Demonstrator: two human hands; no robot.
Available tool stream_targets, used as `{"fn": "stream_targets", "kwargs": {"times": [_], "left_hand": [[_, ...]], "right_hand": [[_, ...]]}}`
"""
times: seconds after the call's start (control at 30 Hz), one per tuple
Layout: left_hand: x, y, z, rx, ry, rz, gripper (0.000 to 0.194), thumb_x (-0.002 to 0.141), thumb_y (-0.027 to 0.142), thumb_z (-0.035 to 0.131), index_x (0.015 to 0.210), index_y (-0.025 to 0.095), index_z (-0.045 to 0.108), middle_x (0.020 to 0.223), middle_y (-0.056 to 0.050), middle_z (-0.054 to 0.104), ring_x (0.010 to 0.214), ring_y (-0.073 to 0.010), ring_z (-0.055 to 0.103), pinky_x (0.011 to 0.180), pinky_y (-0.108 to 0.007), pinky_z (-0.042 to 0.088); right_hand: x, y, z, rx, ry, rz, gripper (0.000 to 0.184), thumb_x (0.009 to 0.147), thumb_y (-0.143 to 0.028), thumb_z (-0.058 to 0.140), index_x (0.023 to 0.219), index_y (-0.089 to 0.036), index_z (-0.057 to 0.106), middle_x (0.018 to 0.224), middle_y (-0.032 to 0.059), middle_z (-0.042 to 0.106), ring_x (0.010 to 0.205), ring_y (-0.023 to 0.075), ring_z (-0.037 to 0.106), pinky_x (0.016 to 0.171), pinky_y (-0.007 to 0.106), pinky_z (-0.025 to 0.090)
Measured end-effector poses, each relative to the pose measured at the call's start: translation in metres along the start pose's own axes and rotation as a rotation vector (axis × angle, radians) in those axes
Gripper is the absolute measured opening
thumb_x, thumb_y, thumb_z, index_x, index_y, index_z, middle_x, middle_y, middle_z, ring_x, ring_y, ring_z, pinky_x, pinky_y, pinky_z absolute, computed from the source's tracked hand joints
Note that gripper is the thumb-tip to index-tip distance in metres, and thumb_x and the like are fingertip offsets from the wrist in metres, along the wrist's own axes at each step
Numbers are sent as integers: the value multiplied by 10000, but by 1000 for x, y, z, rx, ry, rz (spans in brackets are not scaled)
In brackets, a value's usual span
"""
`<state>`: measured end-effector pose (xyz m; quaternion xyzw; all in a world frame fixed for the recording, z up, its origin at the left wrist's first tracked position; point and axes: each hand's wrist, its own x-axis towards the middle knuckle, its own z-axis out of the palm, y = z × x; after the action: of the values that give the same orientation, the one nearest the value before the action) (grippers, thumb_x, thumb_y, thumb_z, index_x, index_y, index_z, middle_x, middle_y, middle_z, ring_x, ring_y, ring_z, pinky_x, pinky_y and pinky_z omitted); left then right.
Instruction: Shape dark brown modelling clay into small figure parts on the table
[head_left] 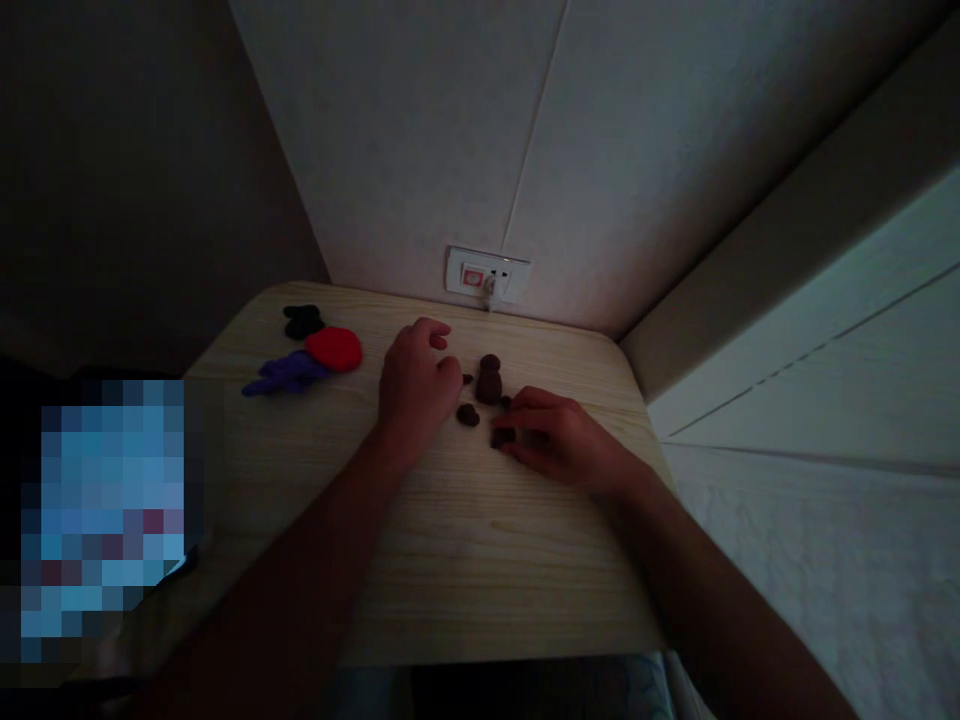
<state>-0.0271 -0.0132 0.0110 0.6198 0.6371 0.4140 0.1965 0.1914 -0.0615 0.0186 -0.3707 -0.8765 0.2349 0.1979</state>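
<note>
A small brown modelling-clay figure (490, 382), a round ball on top of a larger body, sits near the middle of the table. To its left is my left hand (420, 378), loosely curled with thumb and forefinger apart and nothing visible between them. A tiny brown clay bit (467, 379) shows just beyond the thumb; whether they touch I cannot tell. My right hand (559, 430) pinches a dark brown clay piece (504, 437) at the tabletop, right of and nearer than the figure. Another brown clay lump (468, 415) lies between the hands, and a small dark bit (506, 402) sits by the right fingers.
Red clay (334, 349), purple clay (289, 372) and black clay (303, 321) lie together at the table's back left. Behind the wooden table (450, 560) is a wall with a socket plate (487, 275). A blurred-out bright screen (112, 510) is at the left.
</note>
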Motion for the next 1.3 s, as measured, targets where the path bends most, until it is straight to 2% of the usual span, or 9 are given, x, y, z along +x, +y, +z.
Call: {"fn": "stream_targets", "kwargs": {"times": [0.1,0.27,0.4,0.53,0.63,0.73,0.83,1.0,1.3], "left_hand": [[0,2,-1,-64,42,23,375,747,68,536,1082,176,664,1035,-76,719,930,-216,666,912,-386,544],[-6,12,-3,-188,74,108,310,744,89,540,990,198,697,910,-28,721,814,-174,647,804,-316,530],[-15,21,-4,-340,-118,244,168,823,170,561,883,197,716,736,2,704,659,-145,617,654,-281,475],[-21,27,-3,-400,-312,317,107,855,270,650,849,195,727,702,7,714,624,-132,608,614,-263,456],[-22,29,-1,-419,-383,300,161,829,351,752,879,199,758,750,-4,745,646,-136,630,616,-259,472],[-20,28,1,-462,-438,279,148,828,339,775,900,210,791,850,-22,795,743,-162,700,700,-277,525],[-18,25,4,-539,-440,229,159,861,317,744,965,217,813,928,-32,820,807,-177,739,755,-294,559],[-18,21,9,-683,-429,119,180,876,328,719,936,188,815,810,-35,799,688,-160,719,647,-274,561],[-18,23,12,-818,-467,24,275,760,284,818,1003,155,808,893,-72,825,750,-181,761,736,-317,628]], "right_hand": [[0,-3,0,-5,9,12,153,950,-243,684,1074,-201,763,1064,100,681,910,201,679,812,333,569],[0,-10,-1,119,160,74,164,1010,-303,628,1113,-225,729,1035,70,778,820,181,706,757,315,577],[0,-8,4,197,340,153,169,1000,-337,648,1096,-241,748,1001,60,809,824,195,741,683,306,587],[2,-4,11,383,523,219,187,917,-381,768,1049,-249,755,968,59,804,802,194,739,696,319,608],[3,-4,14,512,628,242,320,784,-397,898,1010,-256,720,895,32,781,762,184,723,731,328,621],[5,-4,15,545,636,246,322,738,-395,933,923,-251,712,868,24,757,760,180,715,729,323,620],[5,-5,14,595,658,239,311,747,-374,929,979,-264,753,921,30,775,793,182,729,764,332,632],[6,-5,12,630,663,281,244,818,-385,868,1032,-283,815,1008,43,825,862,208,765,847,384,652],[8,-8,9,571,733,260,163,850,-412,834,921,-266,830,838,42,795,675,181,715,655,342,620]]}}
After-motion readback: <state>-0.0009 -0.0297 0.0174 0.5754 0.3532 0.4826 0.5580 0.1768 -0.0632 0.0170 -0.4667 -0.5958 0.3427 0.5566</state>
